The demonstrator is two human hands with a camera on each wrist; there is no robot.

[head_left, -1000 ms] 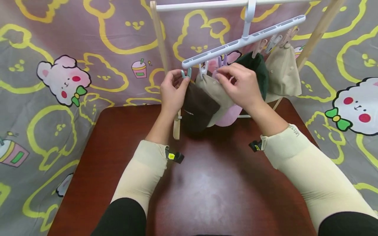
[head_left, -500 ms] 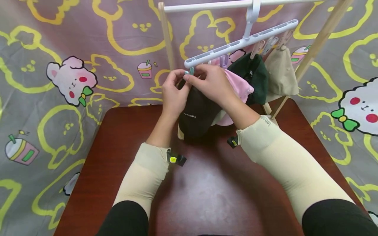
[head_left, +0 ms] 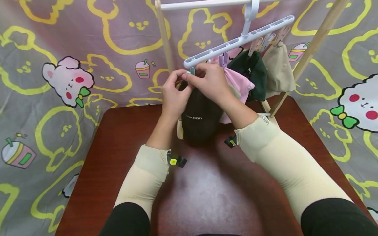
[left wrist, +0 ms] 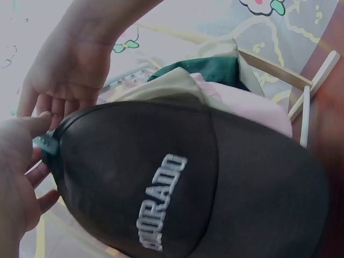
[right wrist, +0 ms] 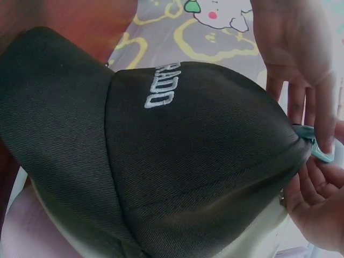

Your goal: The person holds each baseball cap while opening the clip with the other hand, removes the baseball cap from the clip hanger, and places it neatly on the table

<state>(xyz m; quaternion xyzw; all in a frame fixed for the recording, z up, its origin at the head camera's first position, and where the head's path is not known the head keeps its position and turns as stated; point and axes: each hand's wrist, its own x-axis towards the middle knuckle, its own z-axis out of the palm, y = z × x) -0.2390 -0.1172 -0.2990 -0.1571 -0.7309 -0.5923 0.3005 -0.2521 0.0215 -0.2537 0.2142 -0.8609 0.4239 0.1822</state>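
A dark cap (head_left: 202, 114) with white letters hangs crown-up from a teal clothespin (head_left: 192, 70) at the near end of a pale blue hanger (head_left: 218, 49). My left hand (head_left: 175, 95) pinches around the clothespin from the left. From the right, my right hand (head_left: 214, 80) reaches the same spot, its thumb and forefinger gripping the clothespin. In the left wrist view the cap's front (left wrist: 145, 166) fills the middle, and the clothespin (left wrist: 46, 143) sits at its top. The right wrist view has the clothespin (right wrist: 320, 150) among the fingers of both hands.
Behind the dark cap hang a pink cap (head_left: 240, 83), a dark green cap (head_left: 251, 73) and a beige cap (head_left: 278, 68), on clothespins. A wooden-legged rack (head_left: 163, 36) carries the hanger. Below lies the reddish-brown table (head_left: 203, 190), with a patterned cloth (head_left: 118, 36) behind.
My right hand has moved left from the pale cap's clip to the teal clothespin. The dark cap has turned, so its lettering faces forward. My left hand has stayed by the clothespin.
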